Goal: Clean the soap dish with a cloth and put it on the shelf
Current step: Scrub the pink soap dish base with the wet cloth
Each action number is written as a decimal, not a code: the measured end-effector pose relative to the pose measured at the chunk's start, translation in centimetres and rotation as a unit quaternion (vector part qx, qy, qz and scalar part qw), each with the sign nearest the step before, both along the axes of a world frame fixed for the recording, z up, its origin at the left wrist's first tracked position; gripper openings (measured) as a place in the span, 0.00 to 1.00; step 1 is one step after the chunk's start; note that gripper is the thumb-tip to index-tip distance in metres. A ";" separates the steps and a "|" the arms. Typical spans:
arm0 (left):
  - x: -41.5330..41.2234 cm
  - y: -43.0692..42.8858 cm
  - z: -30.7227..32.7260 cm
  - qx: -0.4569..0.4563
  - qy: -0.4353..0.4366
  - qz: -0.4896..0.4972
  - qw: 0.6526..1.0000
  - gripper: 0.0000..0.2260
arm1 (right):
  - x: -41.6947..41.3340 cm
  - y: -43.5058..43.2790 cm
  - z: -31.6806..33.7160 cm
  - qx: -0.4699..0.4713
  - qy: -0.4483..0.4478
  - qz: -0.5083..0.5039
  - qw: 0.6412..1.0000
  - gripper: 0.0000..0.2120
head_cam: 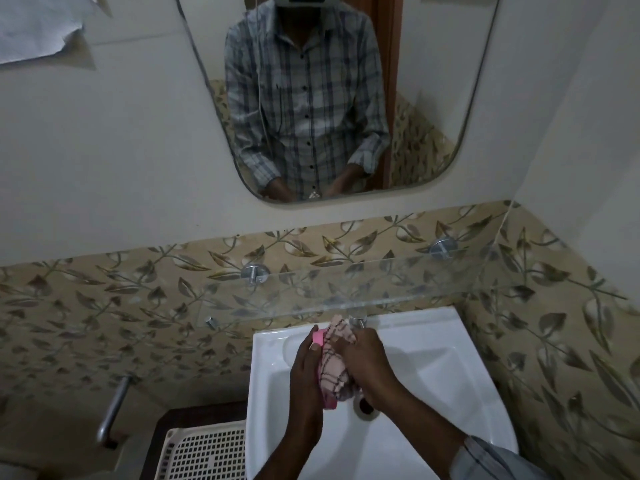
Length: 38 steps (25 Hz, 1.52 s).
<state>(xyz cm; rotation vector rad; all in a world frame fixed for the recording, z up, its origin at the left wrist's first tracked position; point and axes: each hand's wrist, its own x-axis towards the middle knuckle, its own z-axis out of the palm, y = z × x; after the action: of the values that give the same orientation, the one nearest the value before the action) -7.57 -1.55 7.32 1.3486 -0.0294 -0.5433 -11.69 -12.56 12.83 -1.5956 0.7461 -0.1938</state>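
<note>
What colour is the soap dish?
Pink. The soap dish peeks out beside the checked cloth in the head view.

Person: plaid shirt [304, 98], grey-white with dark checks, dark buttons; sleeve [491, 460] rolled up; white headset [306, 0].

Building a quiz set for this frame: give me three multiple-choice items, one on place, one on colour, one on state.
1. Where are the hands working?
A. over the sink
B. over the glass shelf
C. over the basket

2. What colour is the soap dish?
A. blue
B. pink
C. white

3. What is on the glass shelf?
A. the soap dish
B. the cloth
C. nothing visible

Answers:
1 A: the left hand and right hand meet above the sink.
2 B: the soap dish shows pink beside the cloth.
3 C: the glass shelf shows only tile through it.
</note>
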 end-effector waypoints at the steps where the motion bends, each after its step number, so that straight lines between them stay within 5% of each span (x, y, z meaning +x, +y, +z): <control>1: 0.5 0.0 -0.1 0.012 0.006 0.015 1.000 0.17 | -0.7 0.4 -0.3 -0.052 0.018 0.065 0.996 0.12; 4: 1.6 0.7 -0.2 0.060 -0.055 0.018 0.996 0.16 | -2.1 1.5 -1.3 -0.037 0.051 0.169 0.984 0.11; 9: 1.5 1.5 0.3 0.021 -0.104 -0.075 0.992 0.21 | 1.4 -0.7 0.4 0.193 -0.037 -0.052 0.979 0.06; 12: 1.7 1.0 0.6 0.004 -0.052 -0.069 0.996 0.16 | 1.8 -0.6 -1.1 -0.071 0.007 -0.063 0.995 0.05; 14: 1.9 0.3 0.7 -0.023 0.041 -0.051 0.998 0.14 | 0.8 -0.5 -2.8 -0.281 -0.026 -0.048 0.958 0.07; 16: 2.5 -0.1 0.9 -0.039 0.130 -0.015 0.991 0.19 | -0.3 -0.9 -5.0 -0.503 -0.181 0.035 0.844 0.11; 18: 2.9 0.1 1.2 -0.060 0.177 -0.025 0.982 0.14 | -1.3 -1.5 -6.4 -0.625 -0.285 0.144 0.712 0.19; 19: 2.8 0.3 1.5 -0.059 0.177 -0.037 0.982 0.13 | -1.4 -1.8 -6.4 -0.633 -0.289 0.177 0.696 0.22; 21: 2.7 0.5 1.6 -0.041 0.134 -0.074 0.987 0.14 | -0.5 -2.3 -5.7 -0.615 -0.234 0.162 0.735 0.23; 25: 1.8 0.1 1.3 0.017 0.028 -0.073 0.997 0.14 | 1.4 -2.2 -2.6 -0.392 -0.019 0.063 0.917 0.06; 29: 1.3 0.9 1.1 0.054 -0.063 -0.115 0.990 0.21 | 1.3 -2.7 -2.2 -0.182 0.037 0.015 0.982 0.08; 33: 2.0 1.1 0.9 0.046 -0.103 -0.130 0.985 0.18 | 0.6 -0.8 -1.9 -0.180 -0.080 -0.005 0.980 0.08; 35: 2.1 1.0 0.0 0.028 -0.081 -0.086 0.993 0.12 | -0.7 0.5 -2.2 -0.298 -0.177 0.066 0.936 0.07; 38: 1.5 0.6 -0.5 -0.002 -0.038 -0.068 0.997 0.14 | -0.6 -1.1 -2.6 -0.500 -0.145 0.100 0.848 0.14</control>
<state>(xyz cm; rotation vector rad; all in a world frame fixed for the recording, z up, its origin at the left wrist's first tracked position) -6.11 -0.95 6.85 1.3691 -0.1851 -0.6059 -12.26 -13.69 10.21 -2.5347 0.1989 -0.7465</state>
